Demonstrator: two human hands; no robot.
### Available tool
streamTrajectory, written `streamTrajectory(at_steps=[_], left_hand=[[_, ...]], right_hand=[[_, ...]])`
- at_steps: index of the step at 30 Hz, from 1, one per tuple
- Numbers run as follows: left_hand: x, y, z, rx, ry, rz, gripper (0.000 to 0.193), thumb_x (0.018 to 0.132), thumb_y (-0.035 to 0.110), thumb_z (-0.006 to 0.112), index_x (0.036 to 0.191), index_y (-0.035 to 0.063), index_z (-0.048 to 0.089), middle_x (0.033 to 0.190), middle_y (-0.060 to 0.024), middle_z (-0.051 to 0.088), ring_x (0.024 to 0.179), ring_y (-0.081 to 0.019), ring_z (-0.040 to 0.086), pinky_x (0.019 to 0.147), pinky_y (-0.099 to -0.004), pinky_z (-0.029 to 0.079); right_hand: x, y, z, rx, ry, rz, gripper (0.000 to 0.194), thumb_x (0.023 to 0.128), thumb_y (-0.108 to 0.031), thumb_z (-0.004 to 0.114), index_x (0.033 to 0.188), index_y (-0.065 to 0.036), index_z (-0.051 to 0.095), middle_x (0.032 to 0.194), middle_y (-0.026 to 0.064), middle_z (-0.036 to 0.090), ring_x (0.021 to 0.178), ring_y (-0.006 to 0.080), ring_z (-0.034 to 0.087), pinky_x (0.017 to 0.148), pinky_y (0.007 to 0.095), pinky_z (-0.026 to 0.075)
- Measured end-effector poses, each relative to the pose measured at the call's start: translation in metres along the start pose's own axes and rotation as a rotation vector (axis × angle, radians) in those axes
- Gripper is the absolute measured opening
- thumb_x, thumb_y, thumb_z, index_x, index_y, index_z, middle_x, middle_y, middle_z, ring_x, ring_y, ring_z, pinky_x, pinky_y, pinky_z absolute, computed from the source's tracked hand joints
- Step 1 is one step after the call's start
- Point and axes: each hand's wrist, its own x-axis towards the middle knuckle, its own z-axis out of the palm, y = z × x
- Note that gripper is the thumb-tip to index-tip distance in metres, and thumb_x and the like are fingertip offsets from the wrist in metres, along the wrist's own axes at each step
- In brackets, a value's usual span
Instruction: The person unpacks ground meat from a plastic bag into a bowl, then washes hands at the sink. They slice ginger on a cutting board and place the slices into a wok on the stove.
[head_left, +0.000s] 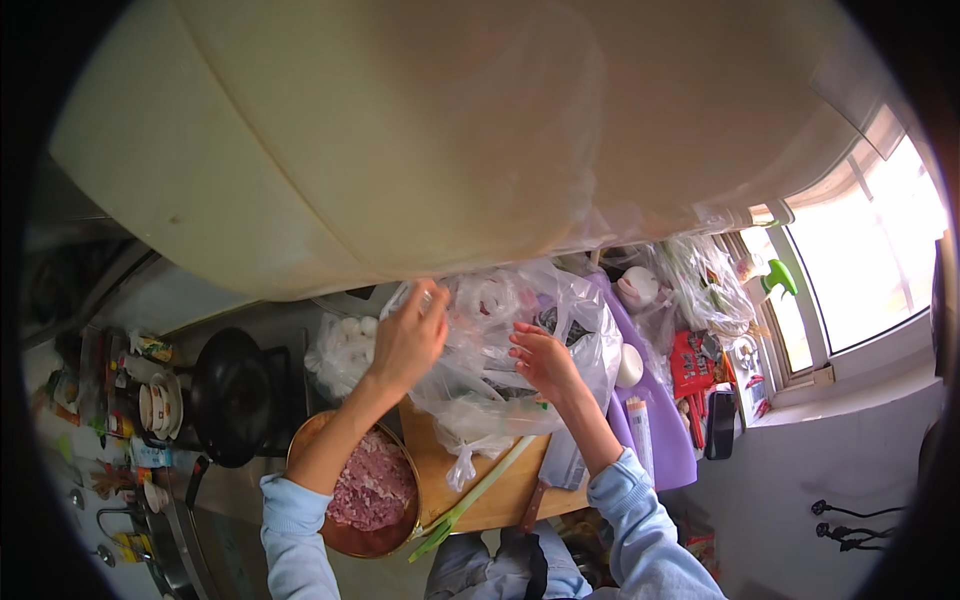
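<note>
My left hand (409, 334) is raised over the left side of a large clear plastic bag (592, 367). Its fingers are bent and blurred, so whether they pinch the thin plastic cannot be told. Over the bag's right part, my right hand (543, 361) has its fingers spread, with nothing in them. Smaller bundles, partly hidden, lie inside the bag. Beneath it is a wooden cutting board (495, 499), with a green onion (487, 480) lying slantwise across it. A cleaver (561, 463) rests at the board's right. Ground meat (375, 484) fills a metal bowl (360, 553) under my left forearm.
A pale range hood (360, 150) bulges low over the counter. Left stands a black wok (232, 397) on the stove. A bag of eggs (349, 341) sits behind the bowl. On the right are a purple mat (667, 442), a phone (721, 425) and a window (870, 247).
</note>
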Motion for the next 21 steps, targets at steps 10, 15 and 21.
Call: streamTrajectory(at_steps=[10,15,21], left_hand=[[-0.022,0.001,0.103,-0.024,-0.771,0.253,0.028,0.076,0.020,0.064,0.100,0.0061,0.062,0.093,-0.0176,0.063,0.089,-0.0313,0.060,0.076,-0.0384,0.046],[0.001,-0.016,0.095,-0.550,-0.338,-0.093,0.021,0.086,0.021,0.056,0.088,0.0005,0.062,0.069,-0.0108,0.061,0.061,-0.0160,0.057,0.059,-0.0304,0.043],[0.046,0.005,0.088,-0.916,-0.171,-0.134,0.022,0.091,0.019,0.050,0.078,0.0018,0.055,0.060,0.0026,0.045,0.056,-0.0066,0.037,0.053,-0.0246,0.033]], right_hand=[[-0.043,-0.006,-0.030,0.084,0.094,-0.096,0.023,0.082,-0.009,0.056,0.104,-0.009,0.050,0.086,0.0027,0.058,0.069,0.0128,0.056,0.053,0.0218,0.043],[-0.060,-0.011,-0.037,0.170,0.046,-0.102,0.021,0.083,-0.010,0.056,0.103,-0.009,0.050,0.084,0.0016,0.059,0.068,0.0125,0.057,0.052,0.0213,0.043],[-0.070,-0.015,-0.040,0.149,-0.032,-0.113,0.019,0.084,-0.011,0.055,0.102,-0.010,0.048,0.082,-0.0004,0.056,0.066,0.0087,0.054,0.054,0.0221,0.040]])
